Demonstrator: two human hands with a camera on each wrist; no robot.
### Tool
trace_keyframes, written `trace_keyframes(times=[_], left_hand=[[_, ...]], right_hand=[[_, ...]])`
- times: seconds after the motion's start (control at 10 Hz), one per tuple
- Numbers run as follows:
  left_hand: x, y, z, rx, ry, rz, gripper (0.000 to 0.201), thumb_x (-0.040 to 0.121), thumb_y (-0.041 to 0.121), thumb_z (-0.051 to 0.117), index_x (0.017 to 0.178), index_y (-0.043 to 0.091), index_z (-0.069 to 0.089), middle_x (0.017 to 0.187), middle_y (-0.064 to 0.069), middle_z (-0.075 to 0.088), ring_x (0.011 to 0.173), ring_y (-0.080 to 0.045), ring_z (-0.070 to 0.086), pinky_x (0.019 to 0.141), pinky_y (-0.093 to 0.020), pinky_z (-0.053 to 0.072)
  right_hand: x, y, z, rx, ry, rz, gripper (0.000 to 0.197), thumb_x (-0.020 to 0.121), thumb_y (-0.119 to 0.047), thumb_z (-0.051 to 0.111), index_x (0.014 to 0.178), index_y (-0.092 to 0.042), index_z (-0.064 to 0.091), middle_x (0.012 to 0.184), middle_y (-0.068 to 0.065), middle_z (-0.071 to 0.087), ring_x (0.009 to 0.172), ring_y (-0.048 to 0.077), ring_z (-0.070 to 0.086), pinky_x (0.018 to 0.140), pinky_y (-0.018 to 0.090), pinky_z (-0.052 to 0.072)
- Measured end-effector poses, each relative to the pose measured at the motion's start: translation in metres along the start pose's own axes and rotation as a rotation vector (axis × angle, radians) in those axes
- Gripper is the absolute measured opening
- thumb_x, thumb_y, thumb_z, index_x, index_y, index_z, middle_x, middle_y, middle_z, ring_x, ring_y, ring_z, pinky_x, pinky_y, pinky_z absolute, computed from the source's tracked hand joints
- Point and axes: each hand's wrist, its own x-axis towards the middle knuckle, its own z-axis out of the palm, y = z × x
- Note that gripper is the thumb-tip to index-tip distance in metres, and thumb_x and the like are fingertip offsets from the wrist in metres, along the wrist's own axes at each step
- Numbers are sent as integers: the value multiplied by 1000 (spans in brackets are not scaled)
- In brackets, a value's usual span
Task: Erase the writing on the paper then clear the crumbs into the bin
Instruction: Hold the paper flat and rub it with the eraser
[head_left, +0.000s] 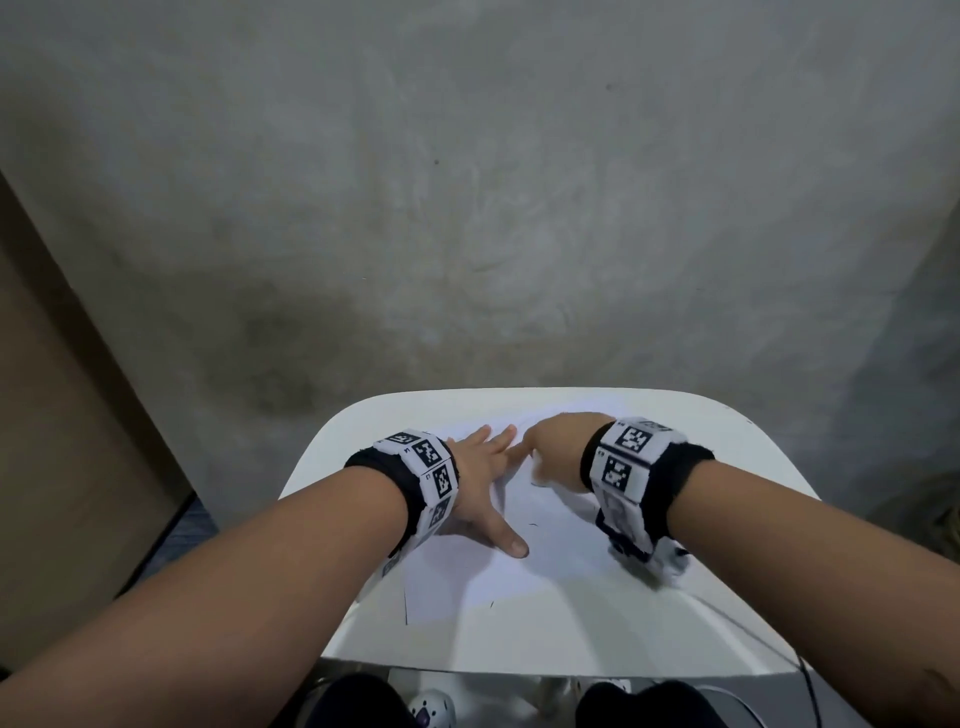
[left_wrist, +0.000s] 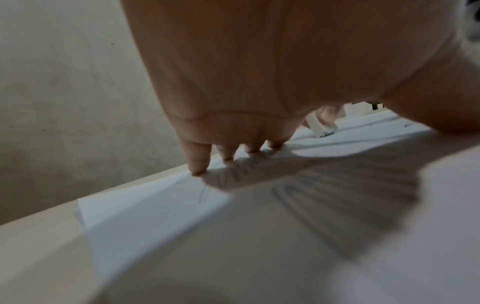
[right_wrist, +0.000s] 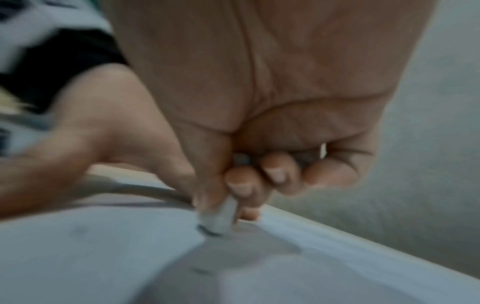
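Note:
A white sheet of paper (head_left: 524, 551) lies on a small white table (head_left: 675, 623). My left hand (head_left: 480, 480) lies flat on the paper's left part, fingers spread and straight, thumb pointing right. In the left wrist view its fingertips (left_wrist: 198, 168) press the paper (left_wrist: 145, 207) near pencil scribbles (left_wrist: 337, 216). My right hand (head_left: 558, 449) is curled, pinching a white eraser (right_wrist: 218, 220) between thumb and fingers, its dirty tip down on the paper (right_wrist: 78, 257). The eraser is hidden under the hand in the head view. No bin is in view.
A grey concrete wall (head_left: 467, 182) rises straight behind the table. A brown board (head_left: 62, 441) leans at the left. Dark knees and footwear (head_left: 431, 709) show below the table's near edge. A thin cable (head_left: 769, 639) runs over the table's right side.

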Motion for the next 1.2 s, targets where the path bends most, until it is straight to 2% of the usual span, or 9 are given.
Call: trace_keyframes(times=[0.1,0.3,0.4,0.6,0.7,0.9,1.0,1.1,1.2], left_hand=[[-3,2,0,-72,28,-30,127,73,61,78,156,33,-14,162,10,-22,150,-17,-17,122,-48,1],[3,-1,3,33,5,-11,127,72,72,69,155,32,-19,162,6,-25,150,-20,-19,121,-56,4],[3,-2,4,31,8,-12,126,72,71,70,156,32,-16,162,8,-24,150,-19,-19,121,-55,4],[2,0,4,46,4,-35,126,74,73,67,154,31,-20,162,9,-25,150,-19,-20,121,-55,5],[0,2,3,49,-8,-43,125,74,73,66,154,32,-21,161,11,-27,150,-17,-21,121,-55,4],[1,3,3,55,-6,-53,125,74,74,66,154,32,-21,161,11,-27,150,-17,-21,121,-55,4],[-1,2,2,63,-14,-54,123,75,75,64,153,33,-21,160,13,-27,149,-15,-21,120,-57,5],[1,4,-2,74,-12,-46,122,76,73,65,154,33,-20,161,13,-27,150,-16,-20,121,-56,5],[8,5,-9,49,-8,-13,121,77,70,67,155,33,-17,161,12,-25,150,-16,-19,121,-54,3]], right_hand=[[-9,-16,7,48,-7,-133,39,92,-24,55,130,-13,54,128,12,58,118,32,56,91,37,46],[-7,-7,-1,-93,-92,-18,37,94,-26,53,129,-14,54,123,3,62,112,23,59,87,35,46],[-16,-11,2,-49,-109,-121,36,96,-23,52,129,-9,53,125,7,60,106,25,58,83,33,43],[-12,-6,6,-100,-189,-47,40,100,-20,45,138,-7,44,141,10,50,123,22,51,91,32,42],[-14,3,4,-140,-108,-46,33,96,-28,49,123,-12,59,120,2,64,106,22,61,81,30,48],[-25,-5,5,-187,-150,-95,34,97,-24,47,127,-10,56,127,5,60,118,25,56,95,35,44],[-11,39,2,25,-87,75,27,91,-23,51,105,-4,64,100,5,68,95,23,63,79,31,48],[3,83,18,577,-56,232,21,91,-17,49,77,-5,60,63,6,57,56,21,53,51,21,42],[7,102,32,1040,-80,291,32,99,-17,42,71,-6,52,63,11,53,51,20,45,48,22,38]])
